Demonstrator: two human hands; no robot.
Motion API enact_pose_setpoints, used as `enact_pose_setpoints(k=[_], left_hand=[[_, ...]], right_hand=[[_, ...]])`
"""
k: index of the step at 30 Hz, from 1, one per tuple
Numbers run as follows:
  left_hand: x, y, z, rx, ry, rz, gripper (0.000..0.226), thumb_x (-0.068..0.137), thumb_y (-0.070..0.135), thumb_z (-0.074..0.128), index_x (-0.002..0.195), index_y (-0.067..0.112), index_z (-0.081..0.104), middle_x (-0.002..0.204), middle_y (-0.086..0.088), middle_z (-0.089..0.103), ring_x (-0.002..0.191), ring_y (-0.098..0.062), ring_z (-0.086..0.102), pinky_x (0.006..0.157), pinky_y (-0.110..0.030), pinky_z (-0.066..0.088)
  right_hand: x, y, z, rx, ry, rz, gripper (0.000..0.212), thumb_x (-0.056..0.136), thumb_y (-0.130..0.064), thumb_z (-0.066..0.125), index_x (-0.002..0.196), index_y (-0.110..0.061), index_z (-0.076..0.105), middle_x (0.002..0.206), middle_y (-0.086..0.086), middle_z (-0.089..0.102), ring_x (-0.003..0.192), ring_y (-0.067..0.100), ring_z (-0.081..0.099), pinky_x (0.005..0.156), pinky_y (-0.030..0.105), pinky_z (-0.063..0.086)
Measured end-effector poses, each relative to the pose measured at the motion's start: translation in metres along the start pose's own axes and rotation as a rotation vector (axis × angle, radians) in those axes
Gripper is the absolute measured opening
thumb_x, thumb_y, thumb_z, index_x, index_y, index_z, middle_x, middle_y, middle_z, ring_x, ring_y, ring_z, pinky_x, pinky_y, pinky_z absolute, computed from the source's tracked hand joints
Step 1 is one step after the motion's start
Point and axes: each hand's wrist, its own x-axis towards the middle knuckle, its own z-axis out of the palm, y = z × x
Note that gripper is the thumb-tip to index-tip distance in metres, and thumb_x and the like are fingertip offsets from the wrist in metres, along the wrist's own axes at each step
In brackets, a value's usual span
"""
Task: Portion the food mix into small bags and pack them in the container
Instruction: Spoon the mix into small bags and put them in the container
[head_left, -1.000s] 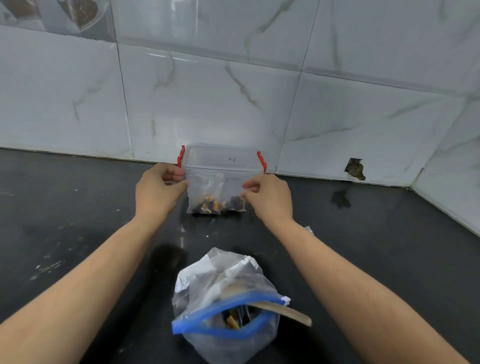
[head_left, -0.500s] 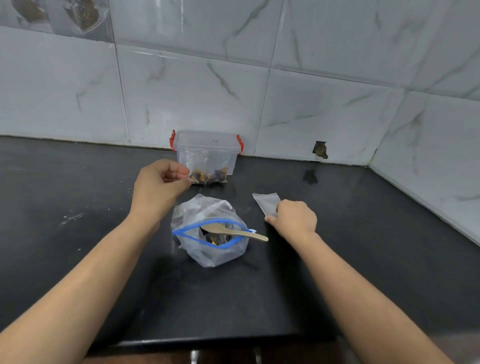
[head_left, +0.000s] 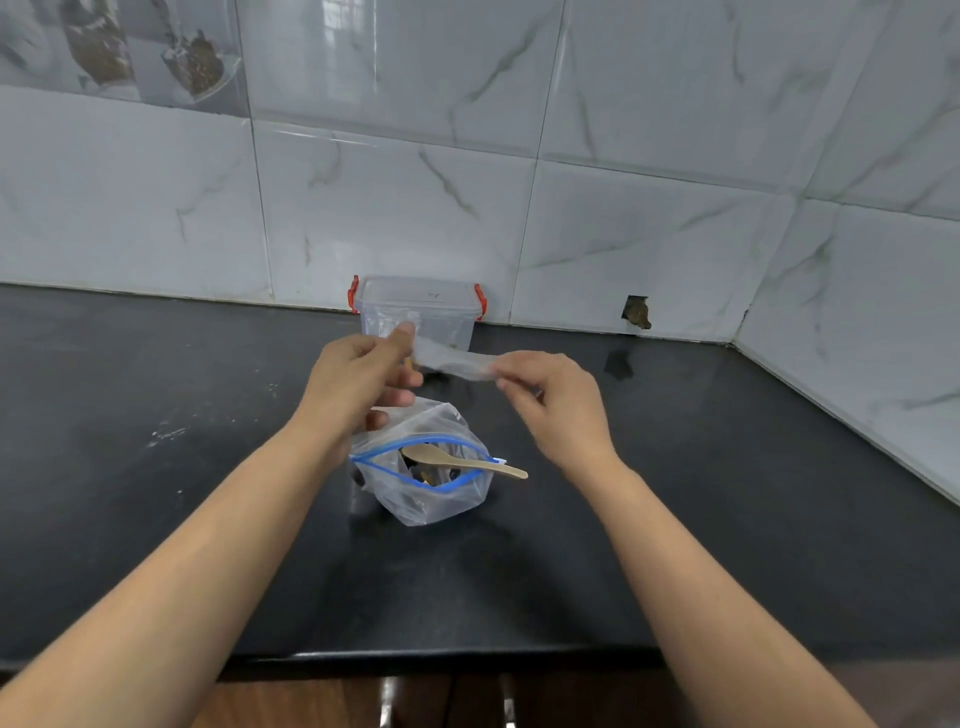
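The black stone counter (head_left: 727, 519) lay open on both sides, walled behind and right by marble tiles (head_left: 649, 234). Since half a second earlier, both hands had risen: left hand (head_left: 358, 382) and right hand (head_left: 556, 400) each pinched the small clear empty bag (head_left: 452, 359), limp, over the blue-zipped food bag (head_left: 431, 499) holding a wooden spoon (head_left: 457, 460), before the clear red-clipped container (head_left: 421, 312).

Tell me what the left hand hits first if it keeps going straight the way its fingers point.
Probably the clear container against the wall: the left hand, pinching the small bag, points toward it. Depth is uncertain.
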Motion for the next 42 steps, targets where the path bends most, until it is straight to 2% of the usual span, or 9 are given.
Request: enact_pose_setpoints(k=[4,7,11,14,23,31,34,38,42], left_hand=[[-0.004,0.001,-0.002,-0.093,-0.028,-0.046,0.018,0.085,0.010,0.067,0.103,0.008,0.065,0.087,-0.008,0.068,0.064,-0.010,0.063,0.045,-0.016,0.049],[-0.006,0.001,-0.005,-0.052,0.017,0.006,0.019,0.082,0.006,0.070,0.100,0.009,0.066,0.083,-0.006,0.068,0.062,-0.009,0.063,0.047,-0.017,0.051],[-0.012,0.002,0.000,0.065,0.024,0.137,0.013,0.077,0.007,0.076,0.082,0.013,0.066,0.071,-0.005,0.069,0.065,-0.012,0.065,0.054,-0.025,0.055],[-0.019,0.003,0.007,0.097,-0.058,0.206,0.010,0.078,0.007,0.075,0.079,0.015,0.068,0.069,0.000,0.071,0.068,-0.012,0.068,0.063,-0.032,0.059],[-0.014,0.000,-0.001,0.173,-0.038,0.254,0.018,0.076,0.005,0.076,0.074,0.019,0.065,0.069,-0.002,0.068,0.073,-0.020,0.068,0.066,-0.038,0.059],[-0.017,0.001,0.003,0.368,-0.009,0.349,0.020,0.075,0.011,0.078,0.088,0.024,0.068,0.073,0.003,0.071,0.069,-0.009,0.068,0.065,-0.030,0.059],[-0.017,0.002,0.003,0.344,-0.016,0.316,0.017,0.077,0.010,0.076,0.087,0.022,0.068,0.071,0.000,0.071,0.070,-0.015,0.070,0.066,-0.036,0.060],[-0.019,0.000,0.004,0.362,0.084,0.333,0.023,0.077,0.006,0.068,0.087,0.026,0.067,0.068,0.005,0.067,0.065,-0.013,0.068,0.066,-0.038,0.060],[-0.024,-0.001,0.011,0.418,0.114,0.421,0.031,0.074,0.010,0.064,0.099,0.028,0.065,0.066,0.004,0.064,0.064,-0.014,0.064,0.071,-0.036,0.057]], right_hand=[[-0.005,-0.010,0.001,-0.174,-0.016,-0.095,0.025,0.091,-0.021,0.060,0.114,-0.025,0.071,0.121,-0.010,0.066,0.112,0.017,0.054,0.092,0.032,0.043],[-0.006,-0.014,0.000,-0.290,-0.054,-0.003,0.030,0.089,-0.035,0.058,0.118,-0.035,0.066,0.129,-0.015,0.058,0.120,0.013,0.044,0.095,0.038,0.037],[0.000,-0.033,0.003,0.114,-0.047,0.102,0.025,0.088,-0.045,0.058,0.100,-0.030,0.074,0.087,-0.015,0.068,0.082,0.003,0.059,0.074,0.028,0.048],[0.006,-0.045,0.008,0.275,-0.072,0.183,0.022,0.088,-0.040,0.061,0.092,-0.025,0.076,0.069,-0.014,0.065,0.063,-0.002,0.058,0.059,0.017,0.041],[0.010,-0.050,0.009,0.319,-0.158,0.187,0.019,0.093,-0.020,0.057,0.097,-0.014,0.075,0.076,0.002,0.072,0.073,0.014,0.067,0.073,0.031,0.053],[0.009,-0.054,0.008,0.401,-0.114,0.255,0.013,0.087,-0.024,0.067,0.079,-0.017,0.075,0.068,-0.002,0.071,0.062,0.006,0.067,0.063,0.023,0.053],[0.009,-0.054,0.009,0.289,-0.108,0.257,0.017,0.090,-0.024,0.063,0.078,-0.018,0.074,0.065,-0.006,0.069,0.062,0.005,0.065,0.063,0.022,0.051],[0.007,-0.059,0.006,0.035,-0.010,0.309,0.019,0.085,-0.022,0.057,0.079,-0.012,0.073,0.072,0.002,0.071,0.069,0.020,0.068,0.067,0.036,0.058],[0.010,-0.068,0.009,-0.129,-0.078,0.301,0.017,0.089,-0.026,0.050,0.092,-0.018,0.065,0.083,0.001,0.066,0.074,0.021,0.062,0.058,0.028,0.046]])
